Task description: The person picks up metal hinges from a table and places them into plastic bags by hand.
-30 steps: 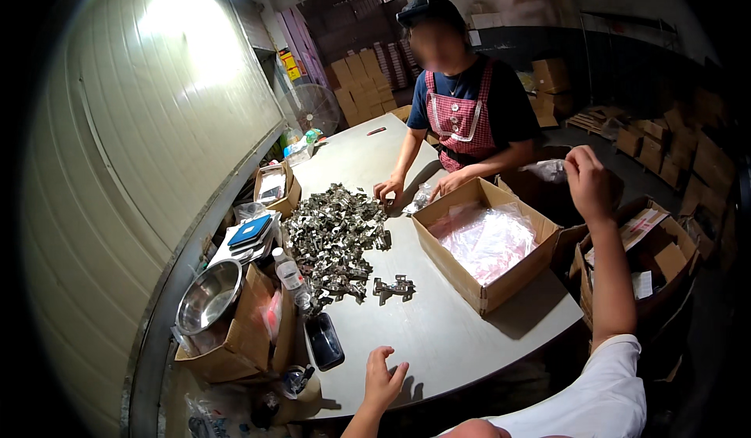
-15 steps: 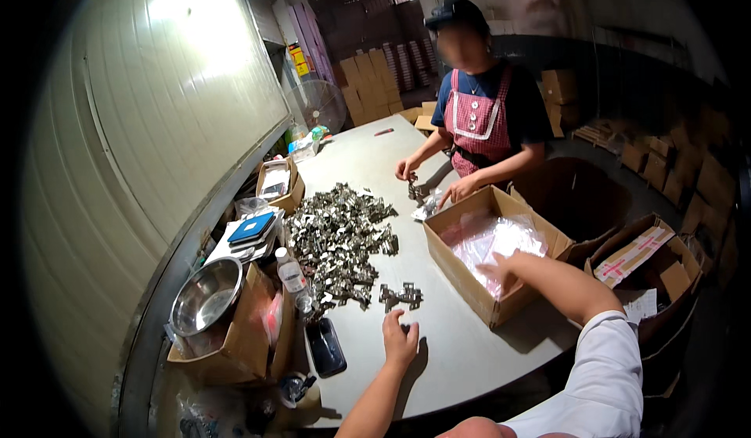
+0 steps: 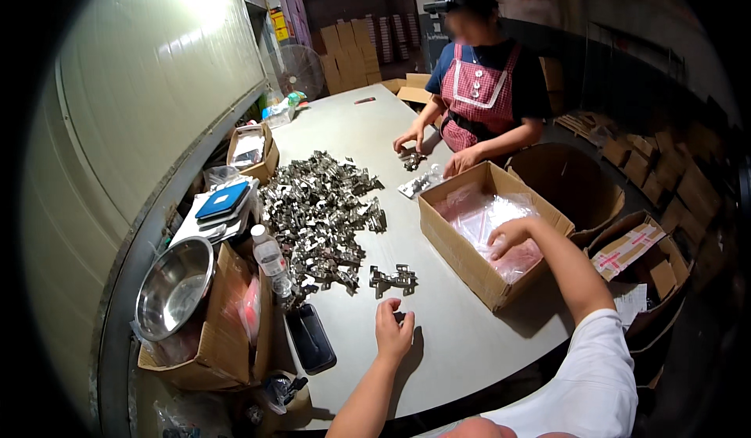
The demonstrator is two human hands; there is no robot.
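My left hand [image 3: 393, 332] rests over the table, thumb and fingers loosely bent and apart. A small dark patch shows between them; I cannot tell whether it is shadow. Just beyond the fingertips lies a small group of metal cabinet hinges [image 3: 393, 279], not touched by the hand. A large heap of similar hinges [image 3: 321, 219] spreads to the left. On the right, my right hand [image 3: 510, 238] reaches into an open cardboard box [image 3: 461, 260], its fingers closed on a clear plastic bag [image 3: 486, 220] among several clear and pinkish ones.
Across the table, a co-worker in a red checked apron [image 3: 479, 86] handles hinges [image 3: 411, 159] beside a bagged piece [image 3: 422, 181]. Along the left stand a phone [image 3: 310, 339], a bottle [image 3: 271, 260], a steel bowl [image 3: 176, 289] and cardboard boxes [image 3: 223, 336]. Another open box [image 3: 665, 270] stands at right.
My right hand's fingers have curled in among the plastic bags. My left hand stays near the hinges. The co-worker's hand has lowered hinges toward the table. The whole view has shifted.
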